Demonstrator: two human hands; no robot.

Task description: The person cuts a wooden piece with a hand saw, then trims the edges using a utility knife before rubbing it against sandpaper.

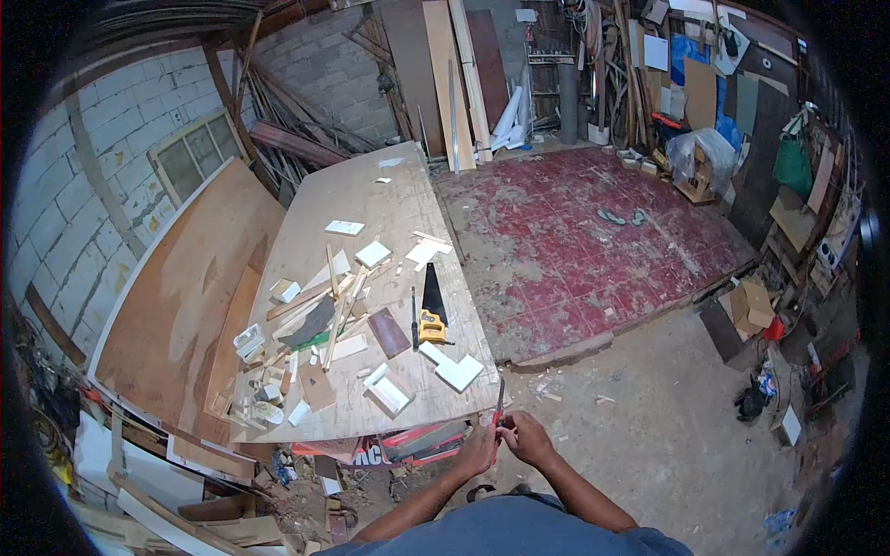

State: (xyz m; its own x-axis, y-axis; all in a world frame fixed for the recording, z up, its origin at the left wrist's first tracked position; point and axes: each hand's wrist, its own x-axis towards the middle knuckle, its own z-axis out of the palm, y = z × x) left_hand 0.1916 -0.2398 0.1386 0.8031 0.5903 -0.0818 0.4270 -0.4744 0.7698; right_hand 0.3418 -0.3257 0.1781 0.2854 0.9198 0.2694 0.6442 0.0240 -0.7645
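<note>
In front of my body, near the table's front right corner, both hands are closed round a slim red tool [496,419] with a dark, narrow end pointing away from me. Its exact kind is too small to make out. My left hand [476,450] grips it from the left. The fingers of my right hand [527,438] pinch it from the right. On the wooden table [445,222], closest to my hands, lie white board pieces [458,372] and a small white-edged frame [387,390]. Beyond them is a handsaw [432,320] with a yellow handle and black blade.
Wood strips and offcuts [343,306] clutter the table's near left part, with a brown rectangular piece [388,333] beside the saw. A large plywood panel [185,287] leans at left. To the right is a raised red tiled floor [575,250] with slippers [621,218].
</note>
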